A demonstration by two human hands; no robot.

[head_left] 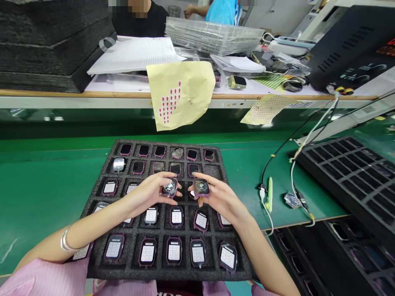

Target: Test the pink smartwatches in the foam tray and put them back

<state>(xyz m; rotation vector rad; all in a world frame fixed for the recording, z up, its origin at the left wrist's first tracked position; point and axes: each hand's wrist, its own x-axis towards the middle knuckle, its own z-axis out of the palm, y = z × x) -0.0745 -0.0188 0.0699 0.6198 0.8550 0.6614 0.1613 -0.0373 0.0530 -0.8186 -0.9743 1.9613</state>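
Observation:
My left hand [157, 187] is closed around a smartwatch body [169, 188] with a lit dial. A second smartwatch body [201, 186], also showing a dial, is held in my right hand [217, 195]. Both hands are over the middle of a black foam tray [129, 271]. Its compartments hold several more strapless watch bodies with purple rims. Those in the nearer rows, such as one watch [148, 251], show white grid screens. Dark screens fill much of the far rows, and one watch [119, 165] there looks silvery. My forearms and hands hide some compartments.
Another foam tray [345, 164] lies at the right, with more watches [299, 263] below it. Cables [304, 144] and a green pen-like tool [270, 193] lie right of the main tray. Yellow sticker sheets [197, 94] hang from the shelf edge. Two people are beyond the shelf.

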